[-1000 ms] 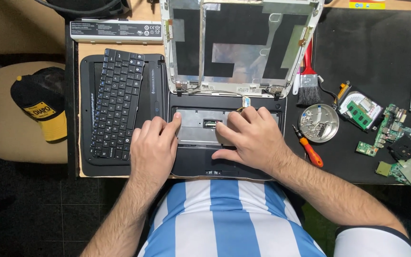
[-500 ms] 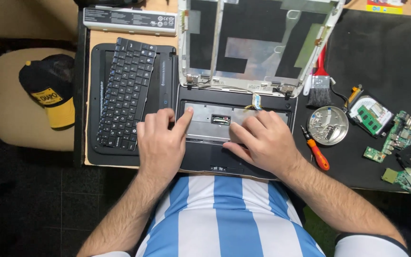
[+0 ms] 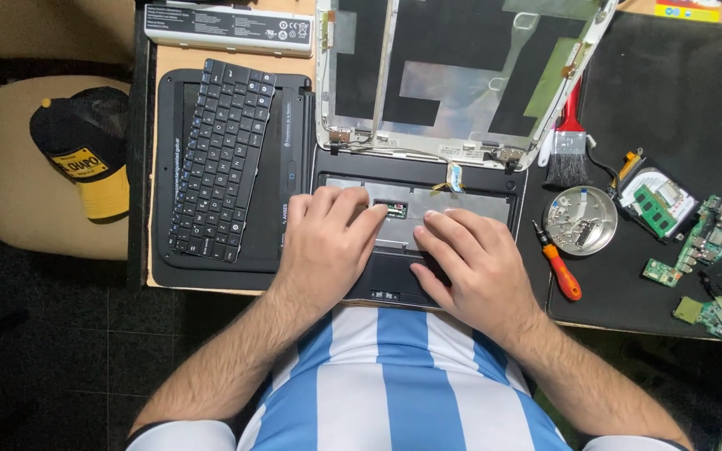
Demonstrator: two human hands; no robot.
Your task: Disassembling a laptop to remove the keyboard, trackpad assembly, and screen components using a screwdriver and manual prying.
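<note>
Change: both hands have slid slightly toward the middle of the laptop base since half a second ago; the left fingertips now sit nearer the small connector than before.
Left hand: left hand [image 3: 325, 242] lies flat, fingers spread loosely and pressed on the bare metal plate; it grips nothing.
Right hand: right hand [image 3: 471, 263] rests palm down, fingers fanned narrowly toward the left, thumb on the palm rest; it holds nothing.
Laptop base: black laptop base [image 3: 507, 209] lies under both hands, keyboard removed, silver plate showing just beyond the fingertips.
Connector: small green connector [image 3: 393, 207] sits between the two sets of fingertips, just beside the left ones.
Lid: stripped screen lid [image 3: 453, 75] stands open, well beyond the fingertips.
Keyboard: loose black keyboard [image 3: 223, 159] lies on a black tray, left of the left fingers.
Battery: long grey battery [image 3: 227, 29] with a white label strip along it, far beyond the left fingers.
Screwdriver: orange-handled screwdriver [image 3: 560, 266] just right of the right hand.
Dish: round metal dish [image 3: 580, 221] of screws, right of the right fingers.
Brush: red-handled brush [image 3: 567, 150] beyond the dish.
Yellow label: yellow rectangular sticker [image 3: 685, 12] at the far right corner.
Cap: black and yellow cap [image 3: 85, 159] on a stool, far left.
</note>
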